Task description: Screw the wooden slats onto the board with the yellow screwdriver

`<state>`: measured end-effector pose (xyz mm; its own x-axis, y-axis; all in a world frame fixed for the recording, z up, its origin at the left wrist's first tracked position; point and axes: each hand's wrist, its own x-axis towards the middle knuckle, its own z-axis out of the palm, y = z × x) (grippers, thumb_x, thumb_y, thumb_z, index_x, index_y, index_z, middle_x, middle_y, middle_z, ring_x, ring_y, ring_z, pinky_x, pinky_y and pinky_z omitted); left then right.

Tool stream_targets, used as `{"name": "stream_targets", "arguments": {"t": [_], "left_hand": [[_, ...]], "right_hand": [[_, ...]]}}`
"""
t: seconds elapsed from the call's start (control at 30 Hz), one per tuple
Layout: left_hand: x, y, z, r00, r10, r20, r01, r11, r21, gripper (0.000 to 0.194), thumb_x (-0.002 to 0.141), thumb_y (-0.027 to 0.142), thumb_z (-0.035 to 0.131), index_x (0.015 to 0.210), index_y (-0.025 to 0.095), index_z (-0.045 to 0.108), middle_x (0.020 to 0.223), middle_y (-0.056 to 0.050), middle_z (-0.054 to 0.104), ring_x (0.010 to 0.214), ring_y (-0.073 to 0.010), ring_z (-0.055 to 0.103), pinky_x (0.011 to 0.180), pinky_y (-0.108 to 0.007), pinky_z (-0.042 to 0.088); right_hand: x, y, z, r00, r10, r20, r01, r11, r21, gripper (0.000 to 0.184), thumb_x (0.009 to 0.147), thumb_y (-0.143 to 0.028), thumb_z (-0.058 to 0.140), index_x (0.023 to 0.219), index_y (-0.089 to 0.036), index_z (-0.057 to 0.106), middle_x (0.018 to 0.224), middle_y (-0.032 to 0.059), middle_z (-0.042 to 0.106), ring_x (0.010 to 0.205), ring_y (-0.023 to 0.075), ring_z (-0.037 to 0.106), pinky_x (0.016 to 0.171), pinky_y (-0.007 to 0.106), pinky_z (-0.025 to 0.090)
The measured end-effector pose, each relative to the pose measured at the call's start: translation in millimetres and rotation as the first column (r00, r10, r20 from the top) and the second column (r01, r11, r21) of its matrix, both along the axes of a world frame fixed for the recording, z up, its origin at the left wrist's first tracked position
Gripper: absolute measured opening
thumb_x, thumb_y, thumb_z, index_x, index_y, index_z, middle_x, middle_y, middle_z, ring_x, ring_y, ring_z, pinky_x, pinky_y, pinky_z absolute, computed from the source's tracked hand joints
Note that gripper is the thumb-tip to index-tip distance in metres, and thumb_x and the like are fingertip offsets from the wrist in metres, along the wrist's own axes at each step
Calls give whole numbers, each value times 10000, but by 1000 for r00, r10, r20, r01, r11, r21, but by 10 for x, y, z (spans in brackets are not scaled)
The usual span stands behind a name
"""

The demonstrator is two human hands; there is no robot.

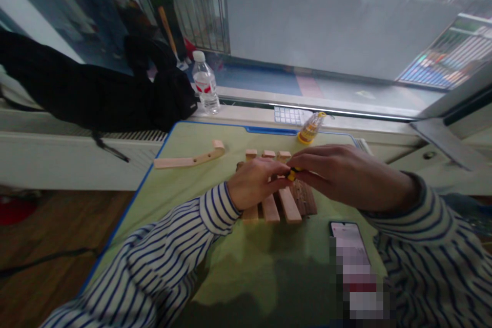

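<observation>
My left hand [253,182] and my right hand [333,173] meet over the middle of the table. Between their fingertips is a small yellow-and-black piece [292,174], too small and partly covered to name. The fingers of both hands are closed in a pinch on it. Under them lie several pale wooden strips [289,206] side by side, their far ends showing beyond my hands. A brown, rough-textured piece [306,199] lies beneath the strips, partly hidden by my right hand.
A bent wooden strip [188,160] lies left on the green table [230,271]. Behind my right hand stands a tilted clear bottle with yellow ends [310,129]. A phone [350,246] lies front right. A water bottle [206,87] and black bag [115,93] occupy the sill.
</observation>
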<state>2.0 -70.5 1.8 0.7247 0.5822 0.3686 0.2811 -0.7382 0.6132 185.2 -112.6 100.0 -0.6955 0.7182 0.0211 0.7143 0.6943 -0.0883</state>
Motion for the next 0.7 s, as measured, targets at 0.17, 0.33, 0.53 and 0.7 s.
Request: {"name": "stream_targets", "arguments": {"t": [0.17, 0.33, 0.53, 0.7], "left_hand": [[13, -7, 3, 1000, -20, 8, 20, 1000, -7, 184, 880, 292, 501, 924, 162, 623, 820, -25, 634, 760, -127, 578, 674, -239, 429], [24, -19, 12, 999, -40, 15, 41, 999, -18, 183, 898, 267, 469, 947, 162, 612, 831, -27, 620, 775, -127, 568, 689, -243, 426], [36, -21, 21, 998, -58, 13, 58, 998, -22, 195, 910, 241, 444, 989, 168, 606, 876, -32, 618, 796, -126, 564, 697, -244, 423], [34, -23, 30, 999, -51, 7, 51, 999, -17, 200, 906, 255, 452, 991, 168, 611, 853, -27, 616, 786, -124, 563, 701, -239, 423]], "right_hand": [[27, -10, -13, 1000, -8, -18, 8, 1000, 21, 237, 882, -225, 464, 1080, -176, 583, 1014, 69, 651, 869, 160, 605, 692, 268, 436], [48, -6, -27, 1000, -28, -15, 28, 999, 21, 216, 881, -237, 464, 1037, -168, 596, 980, 70, 652, 840, 159, 600, 681, 272, 422], [59, -7, -27, 998, -55, 10, 54, 997, 45, 219, 895, -292, 445, 976, -165, 604, 903, 55, 650, 771, 155, 594, 665, 278, 408], [47, -15, -24, 998, -64, 10, 63, 997, 47, 220, 898, -288, 443, 984, -164, 602, 910, 57, 649, 781, 156, 594, 670, 280, 408]]}}
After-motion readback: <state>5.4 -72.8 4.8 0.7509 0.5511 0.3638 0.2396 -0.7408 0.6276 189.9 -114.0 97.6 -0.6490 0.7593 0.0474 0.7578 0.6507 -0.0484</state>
